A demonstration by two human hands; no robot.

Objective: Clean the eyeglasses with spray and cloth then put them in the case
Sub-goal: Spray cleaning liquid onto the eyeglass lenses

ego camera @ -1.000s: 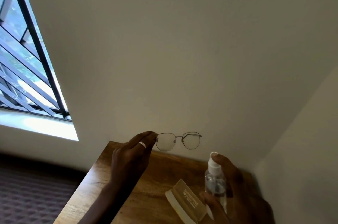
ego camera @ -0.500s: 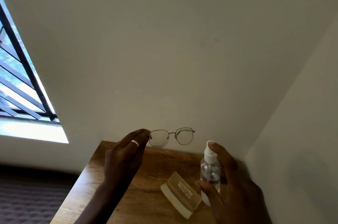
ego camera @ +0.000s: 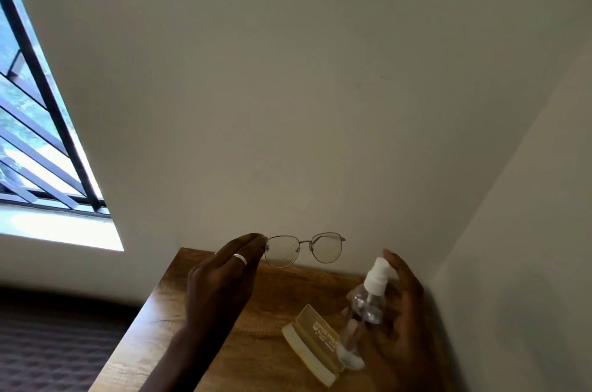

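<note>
Thin metal-framed eyeglasses [ego camera: 304, 250] hang in the air above the wooden table [ego camera: 179, 302], lenses facing me. My left hand [ego camera: 221, 282], with a ring on one finger, pinches them at their left end. My right hand [ego camera: 400, 311] grips a clear spray bottle [ego camera: 365, 305] with a white pump top, tilted toward the glasses; one finger rests by the nozzle. A pale yellow translucent eyeglass case [ego camera: 315, 343] stands open on the table just left of the bottle. No cloth shows in this view.
The table sits in a corner, with a plain wall behind and another wall [ego camera: 519, 263] close on the right. A barred window [ego camera: 38, 151] is at the left, and dark patterned flooring [ego camera: 57, 350] lies below the table's left edge.
The view has shifted slightly. The bottle has tipped more toward the glasses, and both hands keep their holds.
</note>
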